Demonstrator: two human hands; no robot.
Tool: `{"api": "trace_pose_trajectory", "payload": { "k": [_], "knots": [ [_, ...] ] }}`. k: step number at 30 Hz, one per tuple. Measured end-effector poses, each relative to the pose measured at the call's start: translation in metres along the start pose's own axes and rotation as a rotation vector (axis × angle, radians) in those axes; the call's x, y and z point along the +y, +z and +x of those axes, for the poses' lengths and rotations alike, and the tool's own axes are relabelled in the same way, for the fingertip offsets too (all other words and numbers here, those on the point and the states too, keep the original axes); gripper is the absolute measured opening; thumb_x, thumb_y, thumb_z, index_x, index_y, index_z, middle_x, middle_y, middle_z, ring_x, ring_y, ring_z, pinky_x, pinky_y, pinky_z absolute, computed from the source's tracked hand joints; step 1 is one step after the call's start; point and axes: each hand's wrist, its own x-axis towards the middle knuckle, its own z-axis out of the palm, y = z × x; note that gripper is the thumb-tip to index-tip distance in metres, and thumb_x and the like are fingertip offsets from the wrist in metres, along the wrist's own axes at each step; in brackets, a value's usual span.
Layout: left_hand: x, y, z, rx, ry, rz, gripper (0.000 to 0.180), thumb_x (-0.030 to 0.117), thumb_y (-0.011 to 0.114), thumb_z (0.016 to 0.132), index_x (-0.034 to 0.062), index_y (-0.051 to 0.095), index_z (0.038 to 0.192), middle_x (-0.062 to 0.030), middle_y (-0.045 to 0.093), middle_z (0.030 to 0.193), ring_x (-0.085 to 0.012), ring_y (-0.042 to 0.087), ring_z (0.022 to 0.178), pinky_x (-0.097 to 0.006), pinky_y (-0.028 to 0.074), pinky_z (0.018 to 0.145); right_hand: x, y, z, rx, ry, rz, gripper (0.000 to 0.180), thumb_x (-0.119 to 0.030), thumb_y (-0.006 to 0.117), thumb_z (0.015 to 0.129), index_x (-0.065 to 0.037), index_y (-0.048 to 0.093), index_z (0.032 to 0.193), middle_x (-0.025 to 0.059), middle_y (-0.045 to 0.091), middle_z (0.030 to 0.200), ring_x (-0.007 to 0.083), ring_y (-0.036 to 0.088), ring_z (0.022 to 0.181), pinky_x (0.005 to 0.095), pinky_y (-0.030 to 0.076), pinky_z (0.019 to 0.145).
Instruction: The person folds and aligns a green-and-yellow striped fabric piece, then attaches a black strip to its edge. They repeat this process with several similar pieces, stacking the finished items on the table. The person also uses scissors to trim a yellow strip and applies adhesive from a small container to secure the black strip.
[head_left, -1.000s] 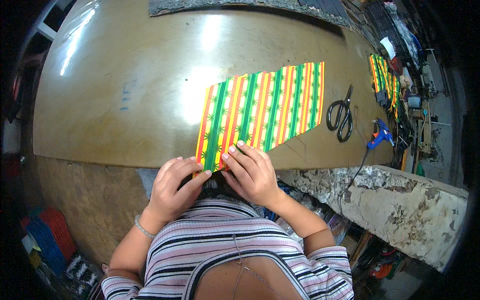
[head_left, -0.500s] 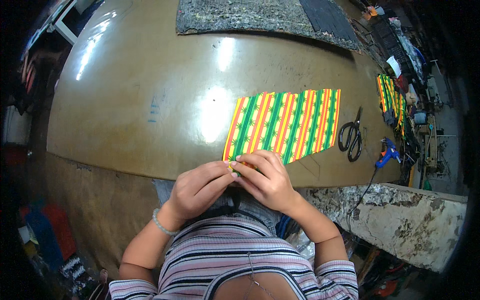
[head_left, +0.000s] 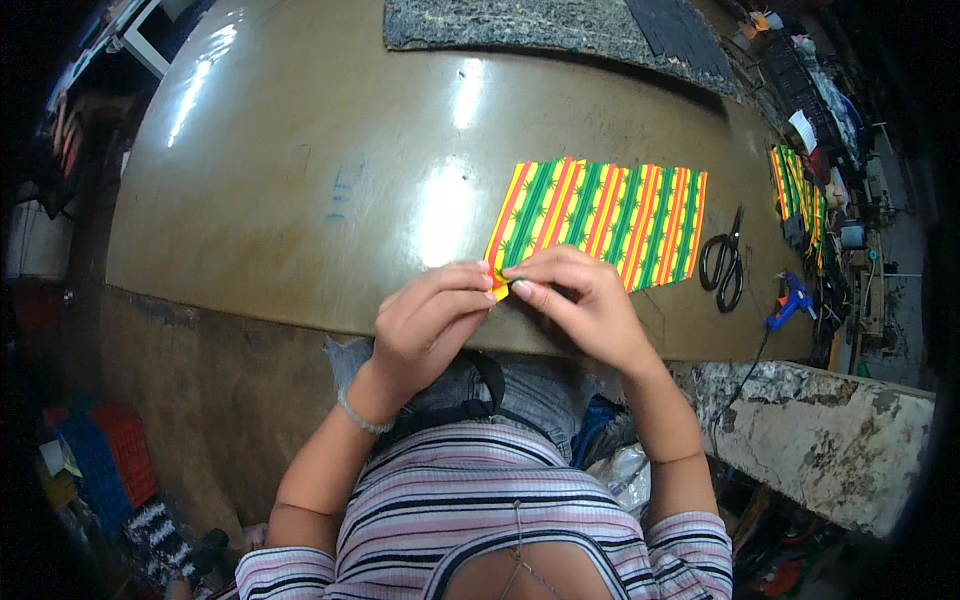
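A striped cloth piece (head_left: 610, 215) in green, yellow and red lies flat on the brown table (head_left: 300, 200), near its front edge. My left hand (head_left: 430, 320) and my right hand (head_left: 575, 300) meet at the cloth's near left corner. Both pinch that corner between thumb and fingers, lifting it slightly off the table. The rest of the cloth lies spread out to the right.
Black scissors (head_left: 725, 262) lie right of the cloth, a blue glue gun (head_left: 790, 300) past them. More striped cloth (head_left: 795, 195) sits at the far right. A grey mat (head_left: 540, 25) lies at the table's back. Crates stand on the floor at the left.
Both hands rose from lying flat on the cloth's corner to pinching it. The view shifted, so the cloth sits further right and higher.
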Motion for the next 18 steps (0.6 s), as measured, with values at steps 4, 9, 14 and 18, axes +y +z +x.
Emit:
{"api": "trace_pose_trajectory", "payload": {
  "k": [4,9,14,18],
  "knots": [
    [0.002,-0.002,0.002,-0.026,0.065,0.083,0.024,-0.005,0.078,0.071,0.0043,0.068,0.090,-0.0091,0.070,0.095,-0.0287,0.070,0.100,-0.037,0.057,0.084,0.003,-0.003,0.005,-0.007,0.143,0.178,0.020,-0.017,0.071,0.092,0.001,0.074,0.101,0.0100,0.071,0.096,0.0160,0.065,0.088,0.0290,0.051,0.079],
    [0.003,-0.019,-0.002,-0.164,0.113,0.303,0.023,0.003,0.074,0.071,0.0083,0.068,0.092,-0.0050,0.068,0.098,-0.0261,0.068,0.098,-0.036,0.056,0.078,0.006,-0.001,0.003,0.066,0.101,0.125,0.019,-0.016,0.070,0.093,0.003,0.072,0.099,0.0073,0.069,0.094,0.0127,0.063,0.085,0.0265,0.049,0.076],
    [-0.002,-0.036,-0.005,-0.292,0.117,0.466,0.026,0.004,0.071,0.070,0.0099,0.070,0.095,-0.0026,0.068,0.101,-0.0247,0.064,0.102,-0.037,0.053,0.079,0.006,-0.001,0.000,0.118,0.145,0.151,0.020,-0.018,0.068,0.096,0.002,0.070,0.100,0.0030,0.068,0.092,0.0089,0.061,0.083,0.0241,0.048,0.075],
    [-0.005,-0.047,-0.005,-0.242,0.001,0.515,0.024,0.004,0.073,0.072,0.0110,0.071,0.095,-0.0020,0.069,0.106,-0.0253,0.061,0.102,-0.039,0.047,0.086,0.008,-0.003,-0.002,0.262,0.253,0.355,0.022,-0.021,0.066,0.098,0.001,0.068,0.104,-0.0020,0.065,0.090,0.0054,0.057,0.080,0.0222,0.047,0.073]
  ]
}}
